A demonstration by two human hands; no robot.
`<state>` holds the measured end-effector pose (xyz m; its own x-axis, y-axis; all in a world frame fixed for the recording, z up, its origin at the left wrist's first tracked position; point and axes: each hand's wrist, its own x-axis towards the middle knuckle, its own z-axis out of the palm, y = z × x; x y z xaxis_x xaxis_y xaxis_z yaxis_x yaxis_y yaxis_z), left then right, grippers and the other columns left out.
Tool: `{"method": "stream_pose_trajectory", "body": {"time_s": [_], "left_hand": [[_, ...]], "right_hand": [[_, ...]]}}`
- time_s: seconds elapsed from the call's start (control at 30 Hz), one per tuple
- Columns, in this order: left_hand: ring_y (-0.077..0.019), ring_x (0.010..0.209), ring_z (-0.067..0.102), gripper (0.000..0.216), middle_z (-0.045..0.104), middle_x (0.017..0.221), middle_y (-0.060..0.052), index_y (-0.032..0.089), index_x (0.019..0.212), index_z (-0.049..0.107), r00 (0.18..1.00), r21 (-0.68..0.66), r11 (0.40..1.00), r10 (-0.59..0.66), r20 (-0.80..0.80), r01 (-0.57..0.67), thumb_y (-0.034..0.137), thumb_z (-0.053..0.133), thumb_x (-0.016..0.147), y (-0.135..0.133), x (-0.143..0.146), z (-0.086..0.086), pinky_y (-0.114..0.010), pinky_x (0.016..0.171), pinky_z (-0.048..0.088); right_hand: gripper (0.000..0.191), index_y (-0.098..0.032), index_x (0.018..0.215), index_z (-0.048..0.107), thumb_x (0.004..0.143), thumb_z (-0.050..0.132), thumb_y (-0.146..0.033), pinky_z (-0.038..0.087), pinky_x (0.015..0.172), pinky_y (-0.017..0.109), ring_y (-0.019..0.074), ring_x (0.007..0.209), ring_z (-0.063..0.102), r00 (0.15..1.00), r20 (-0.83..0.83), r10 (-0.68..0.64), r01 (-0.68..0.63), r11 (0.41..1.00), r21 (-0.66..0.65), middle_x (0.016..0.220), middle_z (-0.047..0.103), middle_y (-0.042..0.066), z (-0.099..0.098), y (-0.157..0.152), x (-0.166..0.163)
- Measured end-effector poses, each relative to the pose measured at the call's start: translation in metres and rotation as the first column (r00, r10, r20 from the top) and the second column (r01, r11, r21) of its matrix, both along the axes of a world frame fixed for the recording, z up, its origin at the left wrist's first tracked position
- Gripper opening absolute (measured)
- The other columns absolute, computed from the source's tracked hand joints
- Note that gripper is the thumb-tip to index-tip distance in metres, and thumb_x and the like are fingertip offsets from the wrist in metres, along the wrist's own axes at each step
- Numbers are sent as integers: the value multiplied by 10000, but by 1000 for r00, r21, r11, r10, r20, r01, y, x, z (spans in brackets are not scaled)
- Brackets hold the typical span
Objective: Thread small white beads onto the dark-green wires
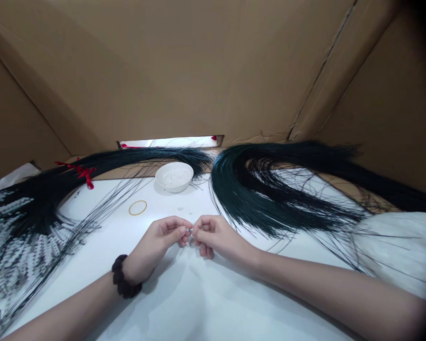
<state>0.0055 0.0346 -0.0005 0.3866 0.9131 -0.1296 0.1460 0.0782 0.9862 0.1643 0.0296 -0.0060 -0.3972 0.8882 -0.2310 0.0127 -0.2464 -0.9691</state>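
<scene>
My left hand and my right hand meet fingertip to fingertip over the white table. Both are pinched shut on something tiny and pale between them, too small to name. A thin dark strand may run from the pinch, but I cannot be sure. A dark scrunchie circles my left wrist. Just beyond the hands stands a small white bowl holding small pale bits. A large fan of dark green thin strands lies to the right of the hands.
A second dark strand bundle, tied with a red ribbon, curves along the left. A yellow rubber band lies near the bowl. Loose strands trail over the left side. Cardboard walls enclose the back and sides.
</scene>
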Motion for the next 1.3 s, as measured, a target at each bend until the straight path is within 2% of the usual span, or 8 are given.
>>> {"method": "stream_pose_trajectory", "body": {"time_s": [0.43,0.8,1.3], "left_hand": [[-111,611,482,142,563,635,7,148,782,613,996,74,997,2,-95,5,262,538,742,0,1,7,-224,605,392],[-121,615,485,150,581,654,-9,148,778,625,992,102,995,7,-124,6,267,544,733,0,0,5,-238,609,403],[-138,672,510,186,620,740,-33,154,835,623,984,169,984,-21,-176,52,280,504,767,-1,-3,5,-242,644,408]], "right_hand": [[42,-135,603,483,618,444,-129,328,344,154,55,381,475,1000,24,17,-16,999,-37,506,512,-27,5,1,1],[55,-140,585,485,612,442,-119,329,347,153,57,376,470,998,48,35,-33,999,-36,461,496,-35,5,2,2],[41,-136,605,489,625,455,-127,333,347,151,52,381,477,999,25,27,-25,998,-49,514,522,-29,7,1,2]]}}
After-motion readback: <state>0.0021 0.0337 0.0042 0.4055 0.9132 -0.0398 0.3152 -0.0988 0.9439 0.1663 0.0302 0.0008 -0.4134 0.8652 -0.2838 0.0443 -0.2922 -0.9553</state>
